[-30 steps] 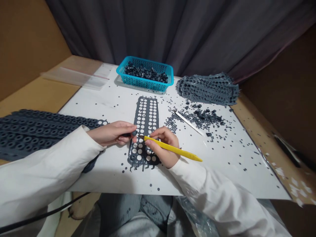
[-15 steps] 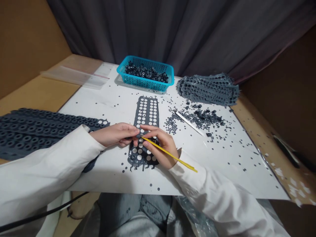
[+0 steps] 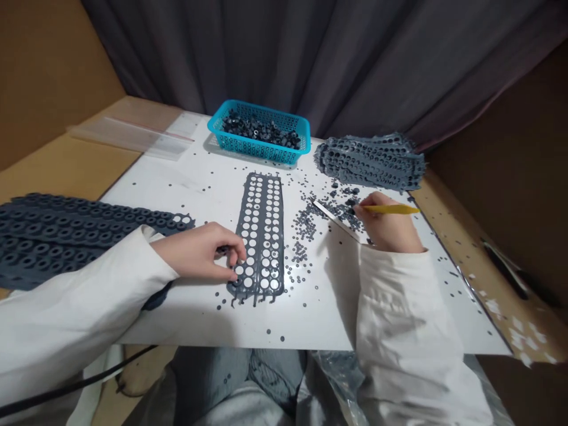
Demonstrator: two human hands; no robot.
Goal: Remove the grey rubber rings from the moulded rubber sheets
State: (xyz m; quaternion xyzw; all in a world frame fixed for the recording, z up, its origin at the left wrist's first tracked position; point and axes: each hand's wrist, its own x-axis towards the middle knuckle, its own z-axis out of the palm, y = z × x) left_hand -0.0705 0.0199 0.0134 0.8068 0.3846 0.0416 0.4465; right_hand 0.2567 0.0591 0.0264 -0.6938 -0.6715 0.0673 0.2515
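Observation:
A dark grey rubber sheet (image 3: 262, 228) with rows of round holes lies lengthwise on the white table covering, mid-table. My left hand (image 3: 206, 251) rests at its lower left edge, thumb and fingers apart, the thumb by a small ring in the corner. Over at the right, my right hand (image 3: 390, 228) grips yellow tweezers (image 3: 390, 209), their back end pointing right. Its fingertips are above the pile of small dark rubber bits (image 3: 350, 207); the tweezer tips are hidden. A thin white strip (image 3: 335, 219) lies beside that hand.
At the back stands a blue basket (image 3: 261, 151) of small dark rings. Stacked holed sheets (image 3: 370, 163) lie at the back right, and sheets with raised rings (image 3: 80, 228) at the left. Clear plastic bags (image 3: 133, 133) are back left. Tiny dark discs are scattered about.
My right hand has moved from the holed sheet to the pile at the right, carrying the tweezers. My left hand has spread its fingers and dropped slightly toward the sheet's lower left corner.

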